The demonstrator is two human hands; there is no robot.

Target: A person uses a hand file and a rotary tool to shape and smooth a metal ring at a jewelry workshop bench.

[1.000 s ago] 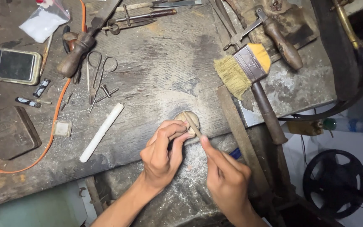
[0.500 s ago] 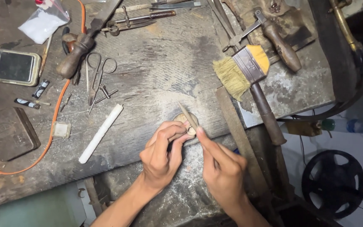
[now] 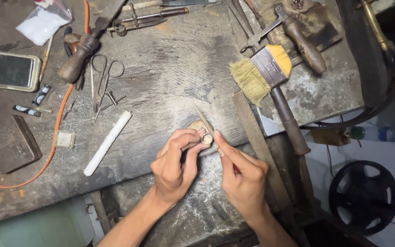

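Observation:
My left hand [image 3: 174,160] pinches a small pale ring-shaped piece [image 3: 206,139] between thumb and forefinger and presses it against a round wooden peg [image 3: 196,124] at the bench edge. My right hand [image 3: 241,176] grips a thin needle file [image 3: 203,118]. The file lies across the ring, and its tip points up and left over the peg. The two hands almost touch at the ring.
The worn grey bench [image 3: 170,68] carries a flat brush with a yellow ferrule [image 3: 264,68], a white stick [image 3: 108,142], scissors [image 3: 104,80], a wooden-handled tool [image 3: 76,59], a small scale [image 3: 10,69], a dark tin [image 3: 5,144] and an orange cord [image 3: 56,132]. A black wheel [image 3: 364,196] sits lower right.
The thin file has slid up and left across the ring, so its tip now shows above the peg. My right forefinger has moved closer to the ring. My left hand stays put.

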